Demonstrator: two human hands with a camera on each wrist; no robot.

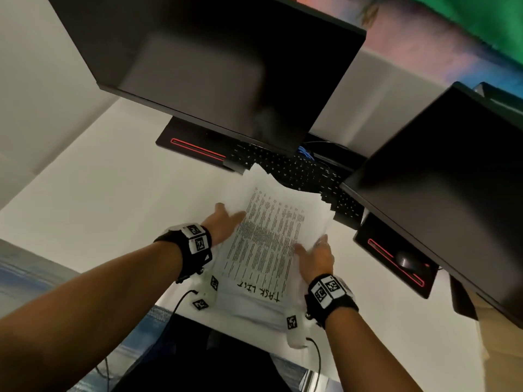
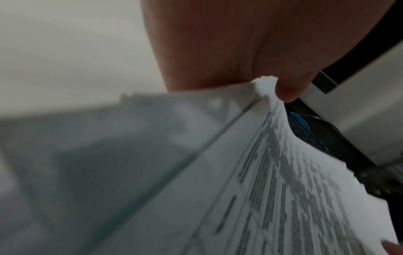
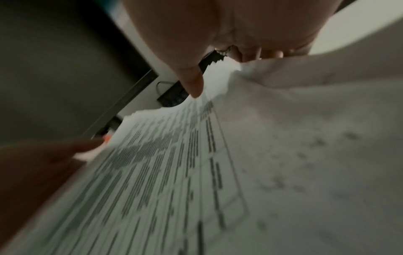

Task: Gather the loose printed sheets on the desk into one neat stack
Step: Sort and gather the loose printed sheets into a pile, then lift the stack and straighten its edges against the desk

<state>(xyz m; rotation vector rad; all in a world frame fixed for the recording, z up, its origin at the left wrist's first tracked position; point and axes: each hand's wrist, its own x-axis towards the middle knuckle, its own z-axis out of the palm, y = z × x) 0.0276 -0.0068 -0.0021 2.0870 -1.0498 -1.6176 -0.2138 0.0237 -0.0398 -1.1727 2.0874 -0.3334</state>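
A loose stack of printed sheets, its top page a dense table with "TASK LIST" handwritten at the near end, is held between both hands above the white desk. The far edges are fanned and uneven. My left hand holds the stack's left edge, thumb on top of the sheets and fingers hidden below. My right hand grips the right edge, thumb on the top page and fingers curled under it. The left hand also shows in the right wrist view.
Two dark monitors hang over the desk on bases with red strips. A black keyboard lies just beyond the sheets, and a mouse sits at the right. Cables hang over the near desk edge.
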